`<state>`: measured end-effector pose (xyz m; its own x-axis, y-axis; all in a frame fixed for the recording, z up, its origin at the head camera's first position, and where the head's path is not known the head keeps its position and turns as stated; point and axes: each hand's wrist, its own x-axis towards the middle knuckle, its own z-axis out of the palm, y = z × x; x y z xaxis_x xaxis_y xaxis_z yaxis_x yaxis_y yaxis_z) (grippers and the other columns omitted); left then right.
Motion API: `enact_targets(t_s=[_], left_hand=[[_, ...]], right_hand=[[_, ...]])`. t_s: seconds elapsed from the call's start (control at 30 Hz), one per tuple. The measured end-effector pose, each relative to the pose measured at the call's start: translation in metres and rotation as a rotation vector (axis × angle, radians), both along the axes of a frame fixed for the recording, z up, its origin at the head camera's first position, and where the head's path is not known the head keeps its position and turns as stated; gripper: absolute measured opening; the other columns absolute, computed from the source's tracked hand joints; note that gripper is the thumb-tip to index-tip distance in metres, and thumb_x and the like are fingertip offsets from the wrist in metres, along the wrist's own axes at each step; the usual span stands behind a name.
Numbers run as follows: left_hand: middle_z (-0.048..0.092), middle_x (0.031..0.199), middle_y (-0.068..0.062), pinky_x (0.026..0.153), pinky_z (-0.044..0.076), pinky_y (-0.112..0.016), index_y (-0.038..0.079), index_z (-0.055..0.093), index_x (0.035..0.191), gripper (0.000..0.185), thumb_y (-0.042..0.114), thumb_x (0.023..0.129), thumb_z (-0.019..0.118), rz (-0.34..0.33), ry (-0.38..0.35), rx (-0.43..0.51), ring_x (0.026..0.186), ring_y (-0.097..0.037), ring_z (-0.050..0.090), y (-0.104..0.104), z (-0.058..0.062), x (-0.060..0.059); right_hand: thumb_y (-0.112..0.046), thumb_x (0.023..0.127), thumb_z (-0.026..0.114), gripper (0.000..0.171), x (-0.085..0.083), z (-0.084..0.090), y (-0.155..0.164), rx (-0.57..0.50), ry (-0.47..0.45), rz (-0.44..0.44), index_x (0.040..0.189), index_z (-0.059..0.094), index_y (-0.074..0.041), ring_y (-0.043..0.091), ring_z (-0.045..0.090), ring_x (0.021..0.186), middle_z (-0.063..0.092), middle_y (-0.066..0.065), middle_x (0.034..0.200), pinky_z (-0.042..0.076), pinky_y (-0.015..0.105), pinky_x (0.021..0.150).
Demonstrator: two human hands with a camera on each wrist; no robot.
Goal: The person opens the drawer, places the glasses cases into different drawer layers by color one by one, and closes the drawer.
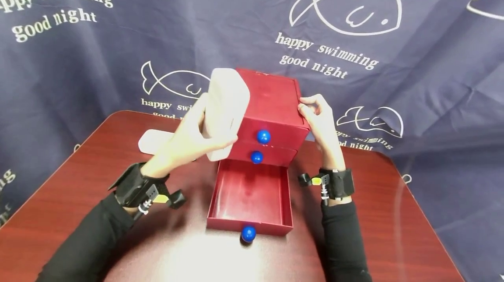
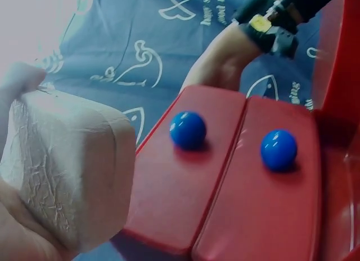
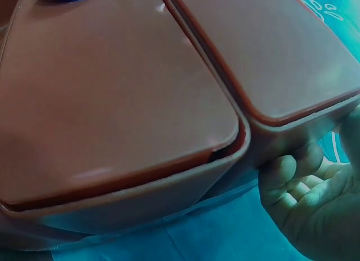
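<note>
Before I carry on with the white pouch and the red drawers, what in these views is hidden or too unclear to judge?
- Left hand fingers, head view: hidden behind the white pouch it grips.
- Top two drawers' contents, all views: both are closed, only their blue knobs show.
- White object on the table, head view: mostly hidden by the left hand.
- Right hand on the red drawer box, right wrist view: cut off by the edge, blurred.
</note>
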<state>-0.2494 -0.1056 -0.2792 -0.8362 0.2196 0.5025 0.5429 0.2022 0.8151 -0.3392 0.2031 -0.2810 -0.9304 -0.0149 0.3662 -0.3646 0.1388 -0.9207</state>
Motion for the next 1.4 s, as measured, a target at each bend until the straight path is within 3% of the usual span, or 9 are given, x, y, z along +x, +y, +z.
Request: enact_targets(t_s=[0.13, 0.33, 0.57, 0.73, 0.93, 1.0, 1.1, 1.23, 1.4], left_hand=[[0.055, 0.111, -0.001, 0.091, 0.053, -0.025, 0.009, 0.047, 0.126, 0.062, 0.014, 0.079, 0.086, -0.029, 0.001, -0.049, 0.106, -0.014, 0.057, 0.011, -0.007, 0.005], [0.058, 0.110, -0.002, 0.090, 0.056, -0.031, 0.011, 0.047, 0.118, 0.060, 0.017, 0.075, 0.089, -0.114, 0.042, -0.076, 0.102, -0.014, 0.061, 0.030, -0.020, 0.002], [0.064, 0.112, 0.003, 0.091, 0.058, -0.031, 0.018, 0.049, 0.127, 0.073, 0.032, 0.072, 0.093, -0.234, 0.016, -0.259, 0.103, -0.011, 0.062, 0.042, -0.036, -0.002], [0.063, 0.108, 0.009, 0.085, 0.059, -0.027, 0.022, 0.050, 0.123, 0.071, 0.040, 0.069, 0.093, -0.272, -0.026, -0.382, 0.099, -0.008, 0.061, 0.045, -0.039, -0.004], [0.065, 0.111, 0.009, 0.085, 0.059, -0.026, 0.021, 0.052, 0.127, 0.074, 0.041, 0.068, 0.093, -0.296, -0.037, -0.406, 0.097, -0.008, 0.063, 0.046, -0.043, -0.006], [0.065, 0.111, 0.009, 0.077, 0.061, -0.025, 0.021, 0.052, 0.127, 0.074, 0.041, 0.069, 0.093, -0.316, -0.056, -0.411, 0.094, -0.008, 0.064, 0.046, -0.045, -0.006], [0.064, 0.110, 0.008, 0.077, 0.060, -0.024, 0.020, 0.053, 0.124, 0.071, 0.040, 0.069, 0.093, -0.344, -0.029, -0.438, 0.094, -0.007, 0.063, 0.048, -0.047, -0.009], [0.064, 0.112, 0.007, 0.089, 0.057, -0.023, 0.017, 0.053, 0.121, 0.070, 0.039, 0.068, 0.093, -0.358, 0.048, -0.507, 0.100, -0.007, 0.061, 0.053, -0.046, -0.015], [0.065, 0.114, 0.005, 0.089, 0.058, -0.024, 0.015, 0.054, 0.122, 0.071, 0.040, 0.068, 0.093, -0.376, 0.069, -0.569, 0.100, -0.009, 0.062, 0.056, -0.042, -0.017]], right_hand=[[-0.003, 0.097, 0.060, 0.027, 0.001, -0.001, -0.001, 0.006, 0.004, 0.003, 0.120, 0.056, 0.009, 0.002, 0.061, 0.056, 0.063, -0.010, 0.069, 0.054, 0.017, 0.055], [0.000, 0.097, 0.060, 0.021, 0.000, 0.000, -0.001, -0.016, 0.025, 0.004, 0.117, 0.059, 0.005, 0.002, 0.061, 0.059, 0.066, -0.012, 0.073, 0.053, 0.015, 0.056], [0.000, 0.096, 0.060, 0.021, -0.002, -0.002, -0.002, -0.034, 0.010, 0.016, 0.116, 0.058, 0.006, 0.001, 0.060, 0.061, 0.066, -0.012, 0.074, 0.053, 0.015, 0.057], [-0.001, 0.097, 0.060, 0.016, -0.002, -0.002, -0.002, -0.046, 0.002, 0.019, 0.113, 0.061, 0.000, 0.002, 0.061, 0.058, 0.064, -0.009, 0.072, 0.052, 0.015, 0.054], [-0.002, 0.097, 0.060, 0.012, -0.002, -0.001, -0.001, -0.064, -0.004, 0.035, 0.105, 0.063, -0.010, 0.003, 0.064, 0.058, 0.066, -0.006, 0.073, 0.055, 0.016, 0.055], [-0.003, 0.097, 0.060, 0.011, -0.001, -0.001, -0.001, -0.063, -0.007, 0.033, 0.105, 0.063, -0.010, 0.004, 0.065, 0.058, 0.066, -0.005, 0.072, 0.056, 0.017, 0.055], [-0.004, 0.097, 0.060, 0.010, -0.002, -0.001, -0.001, -0.063, -0.005, 0.036, 0.105, 0.063, -0.009, 0.004, 0.066, 0.058, 0.067, -0.005, 0.072, 0.057, 0.018, 0.056], [-0.004, 0.097, 0.061, 0.010, -0.002, -0.001, 0.000, -0.068, -0.009, 0.036, 0.104, 0.063, -0.010, 0.004, 0.065, 0.056, 0.067, -0.005, 0.072, 0.056, 0.017, 0.054], [-0.003, 0.096, 0.061, 0.010, -0.003, 0.000, 0.000, -0.078, -0.008, 0.040, 0.104, 0.063, -0.010, 0.005, 0.064, 0.054, 0.066, -0.004, 0.071, 0.055, 0.018, 0.052]])
